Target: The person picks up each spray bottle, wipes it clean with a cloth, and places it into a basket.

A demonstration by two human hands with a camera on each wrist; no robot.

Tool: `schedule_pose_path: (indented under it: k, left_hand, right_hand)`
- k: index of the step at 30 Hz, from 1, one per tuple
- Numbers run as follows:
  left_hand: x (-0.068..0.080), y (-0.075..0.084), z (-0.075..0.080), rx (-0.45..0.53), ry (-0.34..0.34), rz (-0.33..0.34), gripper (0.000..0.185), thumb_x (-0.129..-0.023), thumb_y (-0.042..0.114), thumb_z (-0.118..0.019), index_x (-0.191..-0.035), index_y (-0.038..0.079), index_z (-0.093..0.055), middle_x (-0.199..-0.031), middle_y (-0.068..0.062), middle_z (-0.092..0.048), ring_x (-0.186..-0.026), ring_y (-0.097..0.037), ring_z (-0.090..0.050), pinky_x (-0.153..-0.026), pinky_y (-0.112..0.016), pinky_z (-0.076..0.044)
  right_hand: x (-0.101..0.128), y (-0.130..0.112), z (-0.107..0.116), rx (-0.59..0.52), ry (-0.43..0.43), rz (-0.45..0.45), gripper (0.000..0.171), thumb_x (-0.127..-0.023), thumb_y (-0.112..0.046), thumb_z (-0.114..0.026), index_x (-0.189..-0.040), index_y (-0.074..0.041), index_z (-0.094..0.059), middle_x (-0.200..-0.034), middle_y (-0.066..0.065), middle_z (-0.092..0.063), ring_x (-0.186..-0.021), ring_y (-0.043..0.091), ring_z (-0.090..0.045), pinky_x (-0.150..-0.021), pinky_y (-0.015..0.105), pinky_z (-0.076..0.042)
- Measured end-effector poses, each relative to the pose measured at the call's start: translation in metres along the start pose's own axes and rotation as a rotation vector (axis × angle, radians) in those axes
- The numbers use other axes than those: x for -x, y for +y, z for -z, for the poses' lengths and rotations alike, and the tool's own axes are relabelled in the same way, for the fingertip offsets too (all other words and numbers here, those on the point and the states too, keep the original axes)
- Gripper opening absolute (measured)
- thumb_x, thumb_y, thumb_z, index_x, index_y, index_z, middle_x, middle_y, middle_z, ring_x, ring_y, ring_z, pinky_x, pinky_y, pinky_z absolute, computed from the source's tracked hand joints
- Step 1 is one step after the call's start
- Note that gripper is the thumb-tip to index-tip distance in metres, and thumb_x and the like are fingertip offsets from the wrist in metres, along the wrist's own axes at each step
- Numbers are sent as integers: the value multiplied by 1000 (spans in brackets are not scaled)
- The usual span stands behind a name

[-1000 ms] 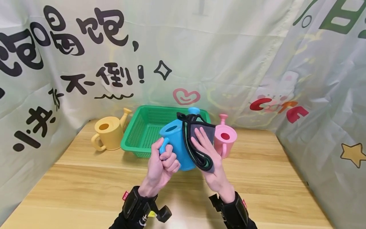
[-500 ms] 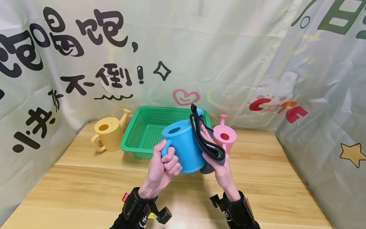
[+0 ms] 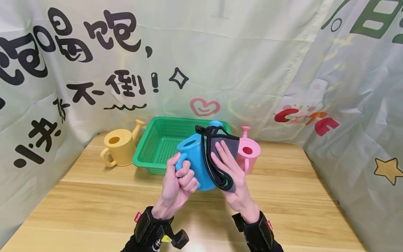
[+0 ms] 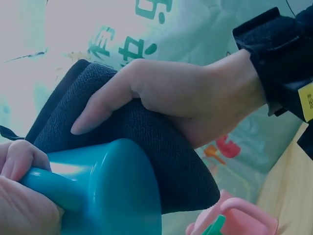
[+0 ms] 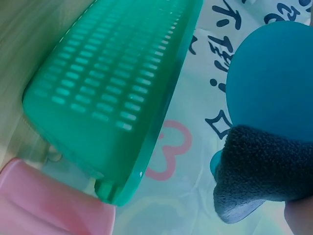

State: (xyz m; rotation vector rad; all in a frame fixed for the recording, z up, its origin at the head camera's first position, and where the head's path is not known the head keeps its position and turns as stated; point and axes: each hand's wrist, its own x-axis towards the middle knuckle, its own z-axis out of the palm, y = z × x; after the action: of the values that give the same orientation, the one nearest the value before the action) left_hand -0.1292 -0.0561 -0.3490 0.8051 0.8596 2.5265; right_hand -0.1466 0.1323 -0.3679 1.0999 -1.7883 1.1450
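Observation:
A blue toy watering can (image 3: 193, 162) is lifted above the table, upright with a slight tilt. My left hand (image 3: 177, 187) grips its handle with curled fingers. My right hand (image 3: 236, 185) holds a dark grey cloth (image 3: 232, 145) with black edging against the can's right side. Seen from above, its fingers lie fairly straight over the cloth. The left wrist view shows the thumb lying across the cloth (image 4: 161, 161) near the can's base (image 4: 129, 186). The cloth hides much of the can's right side and spout; the blue spout head (image 3: 215, 123) shows above it.
Behind the hands, a green perforated basket (image 3: 145, 159) stands at the table's back. A yellow watering can (image 3: 122, 150) is left of it, a pink one (image 3: 253, 154) right of it. The wooden table (image 3: 283, 196) meets printed cloth walls (image 3: 267, 52) behind and at the sides.
My right hand swung right with the cloth, around toward the can's base, then came back left over its side. The can shifted slightly right and back; my left hand kept its grip.

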Motion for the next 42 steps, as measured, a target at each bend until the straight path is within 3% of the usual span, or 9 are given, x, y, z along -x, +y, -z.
schedule_pose_path:
  k: [7, 11, 15, 18, 23, 25, 31, 37, 42]
  left_hand:
    - [1, 2, 0, 30, 40, 8, 49, -109, 38, -7, -67, 21, -24, -55, 8, -17, -44, -10, -11, -46, -28, -4]
    - [1, 2, 0, 30, 38, 6, 49, -109, 39, -7, -67, 21, -24, -55, 7, -16, -44, -10, -11, -46, -28, -4]
    - [1, 1, -1, 9, 38, 10, 49, -109, 38, -6, -67, 21, -24, -55, 7, -16, -45, -10, -11, -47, -28, -4]
    - [1, 1, -3, -26, 33, 9, 49, -109, 37, -6, -66, 21, -24, -54, 8, -17, -45, -10, -11, -47, -29, -4]
    - [2, 1, -5, -57, -6, -8, 49, -109, 36, -6, -66, 21, -24, -54, 8, -18, -44, -11, -12, -46, -30, -4]
    - [2, 1, -5, -56, -19, -15, 49, -109, 37, -6, -67, 20, -24, -54, 7, -17, -44, -11, -12, -46, -30, -4]
    - [2, 1, -3, -37, -27, -19, 48, -109, 38, -8, -67, 20, -23, -54, 7, -17, -44, -10, -12, -46, -29, -4]
    - [2, 1, -2, -24, -28, -28, 48, -109, 38, -7, -67, 20, -22, -54, 7, -17, -43, -11, -11, -46, -29, -4]
    - [1, 2, -1, -21, -14, -36, 49, -109, 37, -7, -67, 20, -22, -55, 7, -17, -43, -11, -11, -46, -29, -4]
  right_hand:
    - [-2, 0, -1, 91, -32, 90, 61, -104, -48, -29, -145, -9, -53, -157, 11, -44, -153, 35, -31, -127, 46, -19]
    - [-1, 2, -1, 50, -35, 73, 56, -104, -40, -33, -145, -7, -52, -158, 12, -43, -153, 35, -30, -127, 44, -19]
    - [0, 1, 1, -97, -32, -49, 48, -101, -17, -44, -147, -5, -49, -160, 11, -39, -154, 30, -29, -127, 37, -20]
    - [1, -3, 4, -213, -11, -210, 56, -95, 1, -48, -149, -13, -48, -162, 4, -37, -155, 21, -29, -128, 35, -19]
    - [0, -10, 7, -237, 35, -376, 69, -90, 8, -43, -150, -27, -47, -161, -9, -38, -156, 16, -25, -115, 71, 14]
    - [0, -11, 7, -220, 36, -368, 69, -89, 9, -44, -150, -23, -47, -161, -8, -38, -156, 18, -25, -113, 75, 14]
    - [1, -8, 7, -178, -5, -215, 62, -90, 3, -53, -150, -11, -46, -163, 4, -35, -155, 20, -28, -127, 36, -14]
    - [0, -3, 2, -74, -19, -17, 52, -103, -33, -41, -147, -6, -49, -161, 12, -38, -155, 32, -26, -128, 40, -16]
    - [-3, -5, -1, 55, -25, 69, 58, -104, -43, -31, -146, -10, -52, -158, 11, -43, -153, 34, -30, -127, 46, -17]
